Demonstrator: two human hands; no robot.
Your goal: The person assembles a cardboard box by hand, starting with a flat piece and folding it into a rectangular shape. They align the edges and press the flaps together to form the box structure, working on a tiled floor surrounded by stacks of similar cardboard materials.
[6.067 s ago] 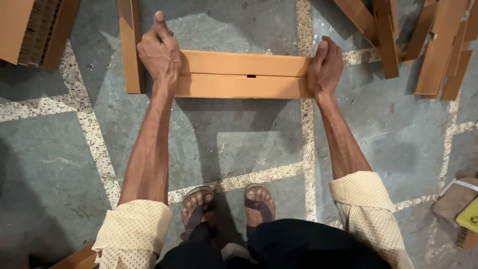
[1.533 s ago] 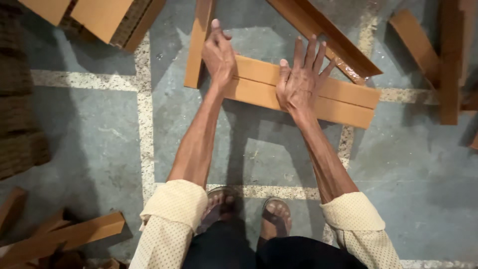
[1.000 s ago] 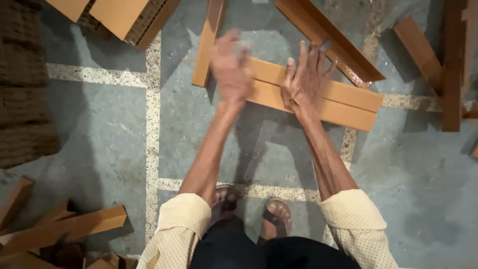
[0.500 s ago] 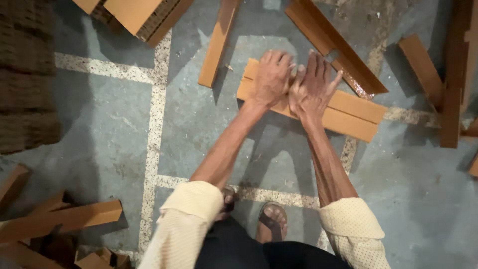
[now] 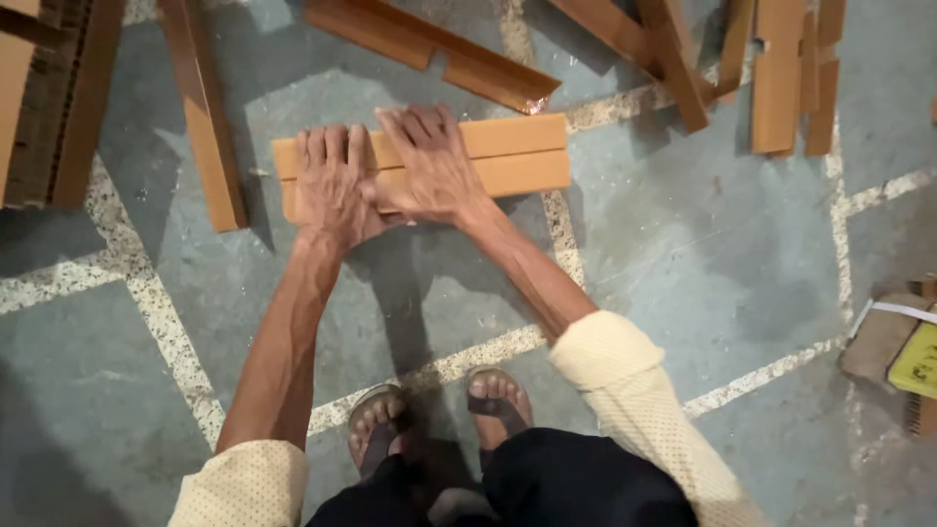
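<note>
A flat folded cardboard piece (image 5: 508, 156), orange-brown and long, lies on the grey floor (image 5: 683, 254) in front of the person, with one crease running along its length. Both hands press down on it side by side. The left hand (image 5: 330, 185) lies flat near the piece's left end, fingers stretched out and together, gripping nothing. The right hand (image 5: 429, 166) lies just beside it, touching it, palm down with fingers spread, also gripping nothing.

Two sandalled feet (image 5: 439, 420) stand below the piece. One narrow cardboard strip (image 5: 205, 117) lies to the left, running away from the person. One long angled cardboard strip (image 5: 429, 49) lies just beyond the folded piece, its tip close to the piece's far right corner. A loose heap of more strips (image 5: 742, 68) sits at the upper right; their number cannot be told. A stack of corrugated cardboard (image 5: 49, 98) fills the upper left corner. At the right edge sits a brown package (image 5: 883, 337) with a white strap and a yellow label (image 5: 919, 359).
</note>
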